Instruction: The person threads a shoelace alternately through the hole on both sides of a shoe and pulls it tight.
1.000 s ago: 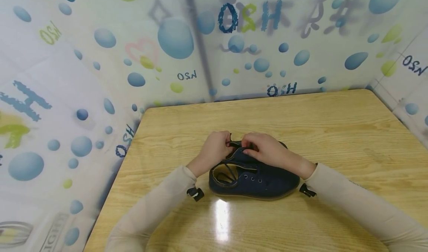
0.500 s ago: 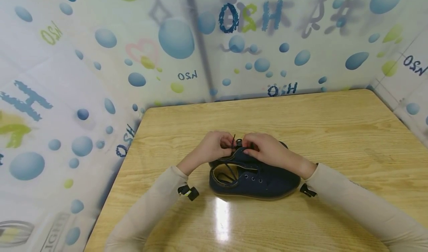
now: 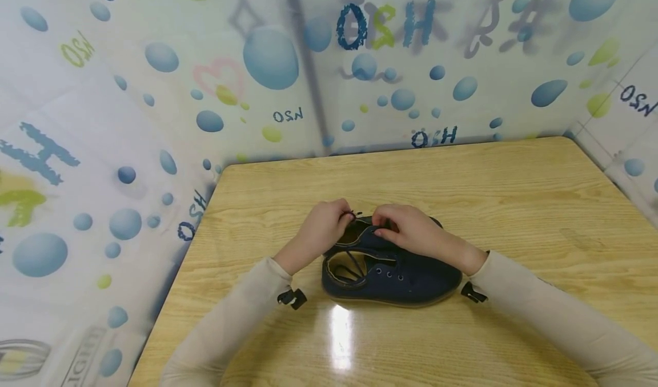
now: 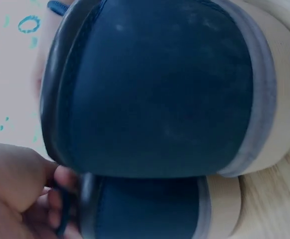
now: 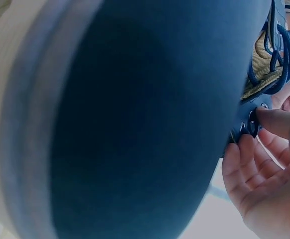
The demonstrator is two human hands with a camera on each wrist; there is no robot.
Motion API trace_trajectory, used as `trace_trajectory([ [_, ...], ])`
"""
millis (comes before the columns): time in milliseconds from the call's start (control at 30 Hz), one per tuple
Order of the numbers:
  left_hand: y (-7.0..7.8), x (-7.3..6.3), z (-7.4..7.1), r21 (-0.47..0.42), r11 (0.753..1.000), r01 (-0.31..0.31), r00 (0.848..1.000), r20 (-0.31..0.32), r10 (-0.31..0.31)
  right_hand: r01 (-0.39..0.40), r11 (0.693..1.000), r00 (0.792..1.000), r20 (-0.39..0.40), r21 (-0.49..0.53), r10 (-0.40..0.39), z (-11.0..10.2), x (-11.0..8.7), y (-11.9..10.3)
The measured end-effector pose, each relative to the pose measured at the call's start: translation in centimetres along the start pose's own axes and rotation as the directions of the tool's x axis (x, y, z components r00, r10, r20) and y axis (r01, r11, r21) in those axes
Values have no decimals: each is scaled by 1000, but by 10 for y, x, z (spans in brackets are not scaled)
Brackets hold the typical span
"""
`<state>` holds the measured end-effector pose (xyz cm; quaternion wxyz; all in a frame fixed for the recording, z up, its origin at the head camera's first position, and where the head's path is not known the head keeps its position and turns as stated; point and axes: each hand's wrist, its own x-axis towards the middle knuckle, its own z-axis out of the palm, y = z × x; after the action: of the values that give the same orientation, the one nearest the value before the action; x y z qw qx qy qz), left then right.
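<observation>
Two navy lace-up shoes stand side by side, toes to the right. The near shoe [image 3: 426, 278] has its lace tucked inside; the far shoe [image 3: 366, 238] is partly behind it and under my hands. My left hand [image 3: 321, 230] pinches a dark shoelace [image 4: 64, 211] over the far shoe's opening. At that shoe's eyelets, my right hand [image 3: 408, 230] pinches the eyelet flap [image 5: 249, 114] between thumb and fingers. The near shoe's heel fills much of the left wrist view, its toe much of the right wrist view.
The shoes rest on a light wooden table [image 3: 488, 193]. A wall covering [image 3: 205, 61] with blue drops and letters rises behind the table and along its left side. Light reflects off the table in front of the shoes.
My left hand first drew back from the far shoe with its fingers parted and the lace standing up, then closed on the lace. The right hand stays in place on the flap.
</observation>
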<state>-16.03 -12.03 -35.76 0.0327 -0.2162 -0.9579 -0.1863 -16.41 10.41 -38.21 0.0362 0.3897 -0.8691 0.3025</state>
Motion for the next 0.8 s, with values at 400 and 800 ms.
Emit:
trace_trajectory([
  [400,5,3,-13,3,996,-84,927,367,77,-7,1000,1000,1,0,7,-1,-1,-2],
  [800,1,13,-4,4,921,-389,886,276,373,43,999,999,-29,17,-43,-1,-2,1],
])
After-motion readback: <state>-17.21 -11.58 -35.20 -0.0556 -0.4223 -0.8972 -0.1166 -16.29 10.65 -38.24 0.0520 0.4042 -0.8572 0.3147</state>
